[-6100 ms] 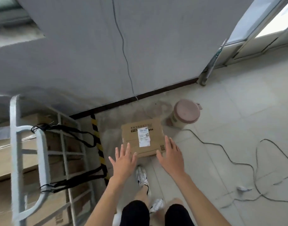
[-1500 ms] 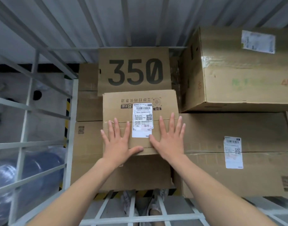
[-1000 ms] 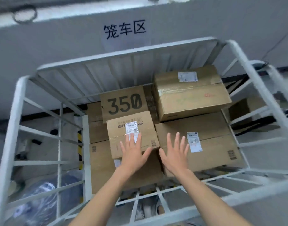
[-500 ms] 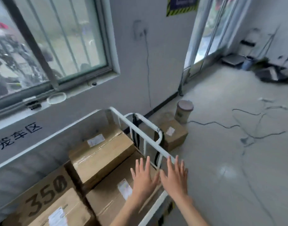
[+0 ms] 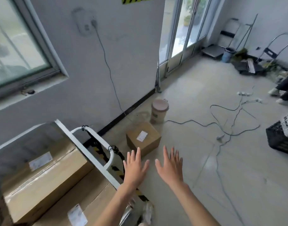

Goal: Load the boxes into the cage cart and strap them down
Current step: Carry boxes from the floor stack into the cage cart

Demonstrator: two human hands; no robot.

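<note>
Box on the floor: a small cardboard box [image 5: 143, 139] with a white label on top sits on the pale floor [image 5: 205, 160], just ahead of both hands and a touch to the left of the gap between them.
Left hand: the left hand [image 5: 134, 167] is out flat, palm down, fingers [image 5: 133, 156] spread wide, holding nothing. The fingertips line up with the box's near bottom corner in this view, but contact can't be judged.
Right hand: the right hand [image 5: 171, 167] is equally flat and splayed, empty, hovering over bare floor, to the right of the box and clear of it.
Cage cart: the white cage cart [image 5: 84, 147] stands at lower left against the wall; its top rail runs diagonally just beside the left forearm.
Loaded boxes: a large taped carton [image 5: 42, 175] rides high inside the cart, with a lower carton [image 5: 84, 201] nearer the camera, both labelled.
Strap: a black strap [image 5: 97, 144] is looped on the cart's curved end handle and hangs down toward the floor.
Nearby: a pink-lidded bucket [image 5: 158, 110] stands beyond the floor box, by the skirting, and loose cables [image 5: 221, 126] trail across the floor to the right.
</note>
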